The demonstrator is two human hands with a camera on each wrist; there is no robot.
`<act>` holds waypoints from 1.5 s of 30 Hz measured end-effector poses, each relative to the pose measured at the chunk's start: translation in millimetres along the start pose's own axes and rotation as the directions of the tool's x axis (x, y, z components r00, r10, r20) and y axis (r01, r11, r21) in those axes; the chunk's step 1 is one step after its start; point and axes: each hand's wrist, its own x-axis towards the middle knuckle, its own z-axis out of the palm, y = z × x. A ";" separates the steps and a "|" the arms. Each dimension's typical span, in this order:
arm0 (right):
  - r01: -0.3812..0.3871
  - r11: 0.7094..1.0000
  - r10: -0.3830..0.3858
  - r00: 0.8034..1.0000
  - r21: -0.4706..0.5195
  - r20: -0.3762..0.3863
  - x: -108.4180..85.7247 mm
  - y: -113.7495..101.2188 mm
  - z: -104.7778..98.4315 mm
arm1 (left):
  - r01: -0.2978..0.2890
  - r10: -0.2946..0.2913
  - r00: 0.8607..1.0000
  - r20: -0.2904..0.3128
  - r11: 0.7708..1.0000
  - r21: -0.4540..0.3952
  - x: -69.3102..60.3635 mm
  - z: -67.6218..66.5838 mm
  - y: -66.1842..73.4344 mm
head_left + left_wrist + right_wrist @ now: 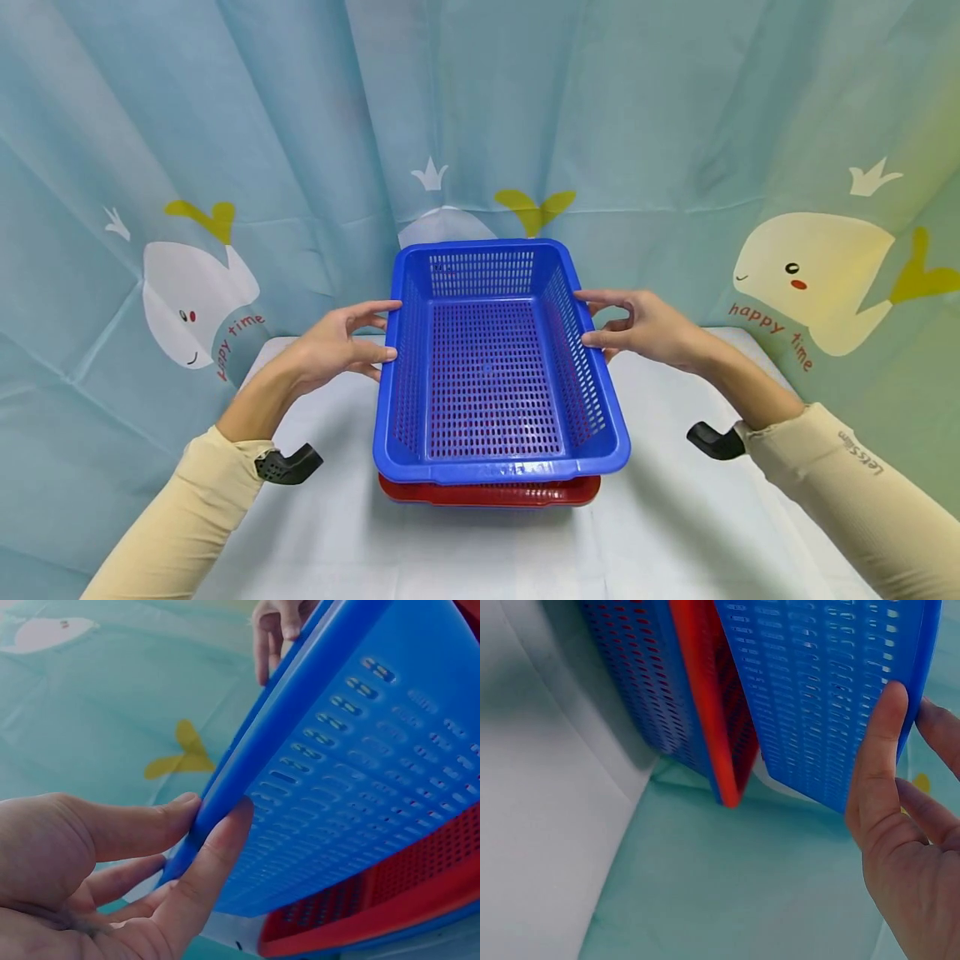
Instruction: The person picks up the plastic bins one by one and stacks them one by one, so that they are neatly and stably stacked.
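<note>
A blue plastic basket (487,472) with slotted walls and floor is held up between both hands. On its left rim, my left hand (330,346) pinches the edge between thumb and fingers. My right hand (645,329) grips the opposite rim the same way. Below it a red basket (487,493) shows only its front rim in the head view. In the right wrist view the red basket (709,712) sits nested in another blue basket (641,682), and a gap parts them from the held one.
The stack stands on a white-covered table (315,533). Behind it hangs a light blue curtain (300,125) printed with whales. Black curved pieces stick out at the left cuff (240,475) and the right cuff (780,450).
</note>
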 end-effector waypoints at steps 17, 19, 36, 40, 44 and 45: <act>-0.038 0.992 0.034 0.999 0.117 0.037 7.8 39.0 19.8 | 0.030 -0.028 0.998 0.049 0.999 -0.037 16.3 1.4 -36.2; -0.045 0.991 0.040 0.998 0.125 0.038 8.4 42.6 21.1 | 0.037 -0.035 0.998 0.051 0.999 -0.037 18.0 2.2 -39.2; -0.105 0.983 0.096 0.993 0.153 0.064 7.5 60.3 32.0 | 0.092 -0.091 0.994 0.066 0.996 -0.010 26.6 4.9 -57.2; -0.114 0.982 0.105 0.992 0.148 0.068 7.0 61.5 33.6 | 0.097 -0.097 0.993 0.066 0.995 -0.002 27.6 4.7 -59.6; -0.112 0.983 0.103 0.992 0.147 0.068 7.0 62.0 33.9 | 0.089 -0.089 0.993 0.071 0.996 -0.002 27.9 4.4 -60.6; -0.111 0.983 0.102 0.992 0.147 0.067 7.1 62.1 33.9 | 0.089 -0.088 0.994 0.072 0.996 -0.003 27.8 4.5 -60.5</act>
